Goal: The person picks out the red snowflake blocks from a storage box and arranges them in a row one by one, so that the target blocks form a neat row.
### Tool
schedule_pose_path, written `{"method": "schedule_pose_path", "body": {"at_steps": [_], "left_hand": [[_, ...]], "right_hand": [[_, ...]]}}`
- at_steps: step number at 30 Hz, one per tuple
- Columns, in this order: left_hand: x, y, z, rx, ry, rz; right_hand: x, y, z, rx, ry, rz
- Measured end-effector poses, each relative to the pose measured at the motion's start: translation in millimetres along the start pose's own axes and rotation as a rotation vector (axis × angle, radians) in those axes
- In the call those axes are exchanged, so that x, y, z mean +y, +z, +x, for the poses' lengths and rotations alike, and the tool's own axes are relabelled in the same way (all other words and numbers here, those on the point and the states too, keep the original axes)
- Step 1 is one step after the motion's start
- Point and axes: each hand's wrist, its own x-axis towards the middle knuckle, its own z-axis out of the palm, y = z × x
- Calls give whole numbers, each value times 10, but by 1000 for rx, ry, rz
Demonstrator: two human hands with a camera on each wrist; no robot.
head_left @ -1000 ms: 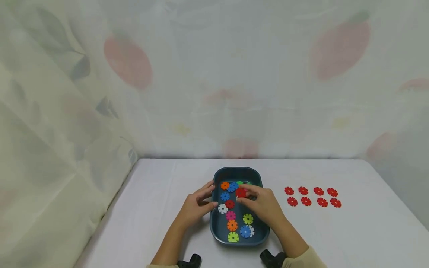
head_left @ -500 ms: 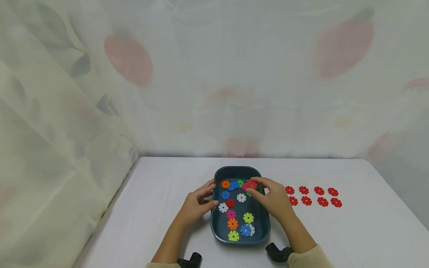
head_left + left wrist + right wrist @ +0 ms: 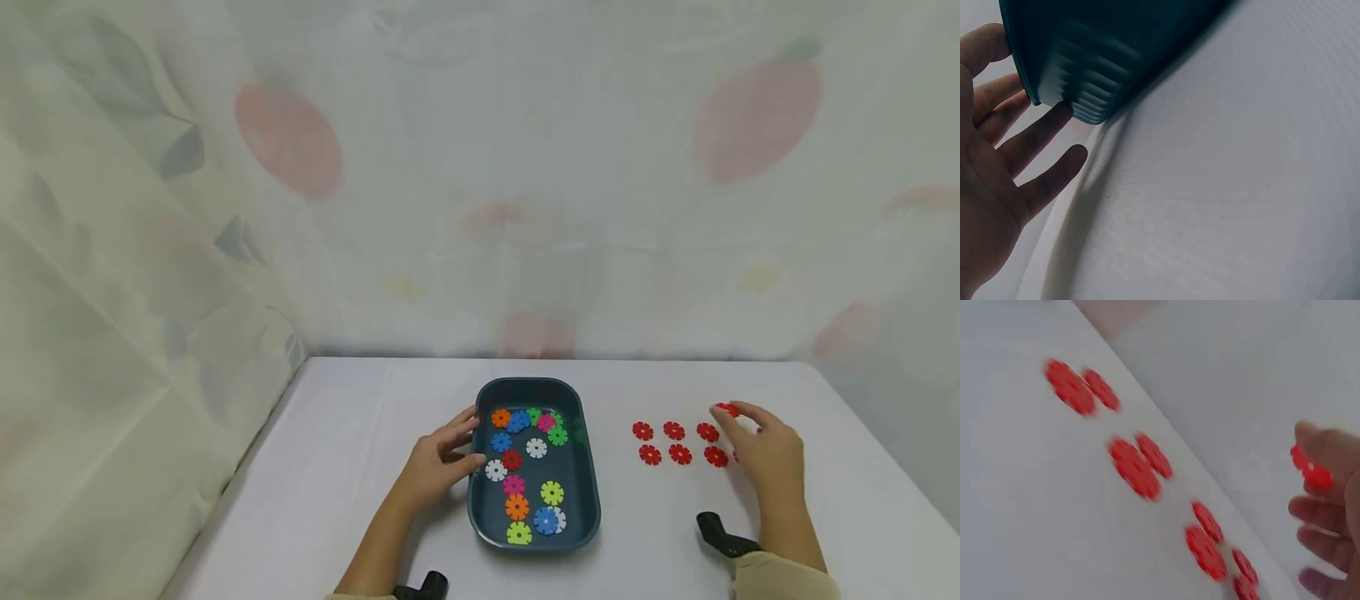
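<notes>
My left hand (image 3: 437, 465) holds the left rim of a dark teal tray (image 3: 576, 471). In the left wrist view, its thumb and some fingertips reach the rim, and another finger touches the ribbed outer wall. A red flower-shaped plastic disc (image 3: 1310, 467) is pinched between thumb and index finger of my right hand (image 3: 768, 450), raised over the table's right side. Below and left of that hand, red discs (image 3: 679, 454) lie in two rows; the hand hides part of the right end. Inside the tray are several loose notched discs, including a red one (image 3: 512, 460).
Orange, blue, green, pink, white and yellow-green discs (image 3: 552, 492) lie in the tray, some overlapping. A white cloth covers the table (image 3: 360, 433). A patterned curtain (image 3: 480, 208) hangs behind it and along the sides. Black mounts (image 3: 726, 537) sit at both wrists.
My right hand has lifted a red disc out of the tray and carried it rightward to the far end of the red rows. The left hand has stayed at the tray's rim.
</notes>
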Motion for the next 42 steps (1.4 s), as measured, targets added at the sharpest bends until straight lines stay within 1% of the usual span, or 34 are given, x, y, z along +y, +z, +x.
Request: {"method": "schedule_pose_path", "body": {"at_steps": [2, 4, 6, 8, 11, 13, 16, 20, 22, 24, 28, 32, 36, 38, 42], "left_hand": [[-10, -9, -2, -5, 8, 3], [-9, -18, -4, -4, 18, 12], [-4, -26, -3, 1, 20, 18], [4, -31, 0, 6, 8, 20], [17, -28, 6, 11, -19, 11], [46, -25, 5, 15, -35, 1], [159, -30, -18, 11, -42, -4], [332, -52, -59, -6, -42, 3], [363, -59, -67, -12, -39, 4], [361, -61, -67, -17, -33, 0], [344, -60, -59, -23, -35, -6], [335, -56, -54, -24, -33, -10], [336, -52, -58, -24, -34, -11], [341, -48, -63, -20, -39, -6], [345, -43, -67, -15, -52, 5]], "right_hand": [[152, -82, 78, 2, 134, 21], [269, -141, 140, 17, 246, 59], [360, -177, 183, 41, 323, 98], [426, -192, 203, 61, 371, 120], [485, -187, 218, 64, 377, 100], [503, -177, 226, 50, 355, 63], [527, -160, 239, 25, 289, -33], [542, -153, 246, 29, 202, -161], [543, -153, 247, 41, 178, -191], [539, -152, 245, 45, 168, -215], [532, -153, 246, 45, 179, -196], [520, -152, 230, 54, 254, -101], [525, -152, 200, 42, 332, -13], [537, -156, 190, 28, 343, 3], [555, -165, 188, 34, 329, 2]]}}
